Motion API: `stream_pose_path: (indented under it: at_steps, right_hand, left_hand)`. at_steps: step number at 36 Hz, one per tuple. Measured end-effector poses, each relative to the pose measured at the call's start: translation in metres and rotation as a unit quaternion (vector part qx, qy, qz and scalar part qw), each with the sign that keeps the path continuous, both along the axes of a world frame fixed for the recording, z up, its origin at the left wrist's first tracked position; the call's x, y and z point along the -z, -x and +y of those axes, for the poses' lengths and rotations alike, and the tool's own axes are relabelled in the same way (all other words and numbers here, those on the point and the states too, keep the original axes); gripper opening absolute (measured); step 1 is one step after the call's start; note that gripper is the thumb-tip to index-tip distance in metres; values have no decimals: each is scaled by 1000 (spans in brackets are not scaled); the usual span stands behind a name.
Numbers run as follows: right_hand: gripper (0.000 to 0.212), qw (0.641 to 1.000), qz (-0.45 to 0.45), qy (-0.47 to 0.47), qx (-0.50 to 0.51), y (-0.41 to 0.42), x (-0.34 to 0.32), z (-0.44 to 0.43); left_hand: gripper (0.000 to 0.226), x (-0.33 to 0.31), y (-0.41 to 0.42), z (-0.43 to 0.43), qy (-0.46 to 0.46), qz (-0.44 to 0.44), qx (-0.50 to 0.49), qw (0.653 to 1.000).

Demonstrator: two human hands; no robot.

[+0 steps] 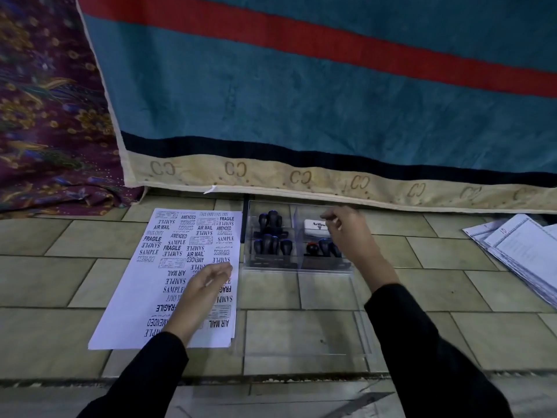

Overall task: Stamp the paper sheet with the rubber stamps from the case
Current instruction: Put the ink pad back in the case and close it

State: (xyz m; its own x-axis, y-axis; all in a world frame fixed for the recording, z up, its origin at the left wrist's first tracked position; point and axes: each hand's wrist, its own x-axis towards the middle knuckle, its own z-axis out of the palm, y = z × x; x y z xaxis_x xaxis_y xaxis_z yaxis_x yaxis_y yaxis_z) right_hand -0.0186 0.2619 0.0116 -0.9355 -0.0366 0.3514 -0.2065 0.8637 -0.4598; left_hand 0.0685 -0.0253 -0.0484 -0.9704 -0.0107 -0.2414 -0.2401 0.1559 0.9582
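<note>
A white paper sheet [132,294] lies on the tiled floor, covered with many black stamp prints such as SAMPLE, FRAGILE and AIR MAIL. My left hand [208,282] rests flat on its right part, fingers together. To the right stands a clear plastic case [297,268] holding several black rubber stamps [269,233] and a white Artline ink pad [315,226]. My right hand [346,233] hovers over the case's right half, fingers curled above the ink pad and the stamps beside it; whether it holds anything is unclear. The case's clear lid [301,333] lies open toward me.
A teal blanket [301,101] with a red stripe and beige border hangs just behind the case. Purple patterned cloth [45,116] is at the back left. A stack of printed papers [518,257] lies at the right. Bare floor tiles [45,297] lie left of the sheet.
</note>
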Motion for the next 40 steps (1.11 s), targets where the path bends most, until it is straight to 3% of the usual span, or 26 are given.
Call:
stream_pose_path:
  at_steps: [3,7,10,14,19,22,27,30,32,35,37,40]
  right_hand:
    - [18,997,-23,27,64,-39,8,-4]
    - [28,981,-75,33,178,-85,25,0]
    - [35,970,-105,-25,219,-111,38,5]
    - [25,954,-176,-19,241,-127,48,10]
    - [12,952,-207,3,227,-129,54,13]
    - [17,946,-235,7,222,-126,51,19]
    - [28,938,-266,37,218,-127,36,33]
    - [29,945,-234,74,215,-122,14,39]
    - [28,953,-197,111,202,-112,-2,40]
    - [30,961,-138,150,187,-86,-19,38]
    - [35,958,-117,187,185,-64,-23,35]
    - [34,948,-122,242,167,-33,-17,31]
  left_hand:
    - [18,-1,2,4,100,61,6,993]
    - [18,-10,3,10,330,185,29,925]
    - [14,-15,-5,16,434,122,70,890]
    - [27,-14,-14,23,518,47,112,847]
    - [29,-16,-14,33,573,48,132,808]
    - [32,-20,-16,35,584,43,139,798]
    - [26,-38,-29,33,567,58,119,813]
    - [24,-55,-29,27,526,76,79,844]
    - [18,-65,-20,20,442,81,60,891]
    - [9,-73,7,15,249,72,43,965]
    - [15,-70,31,16,168,73,11,983]
    - [31,-60,64,20,151,77,-24,985]
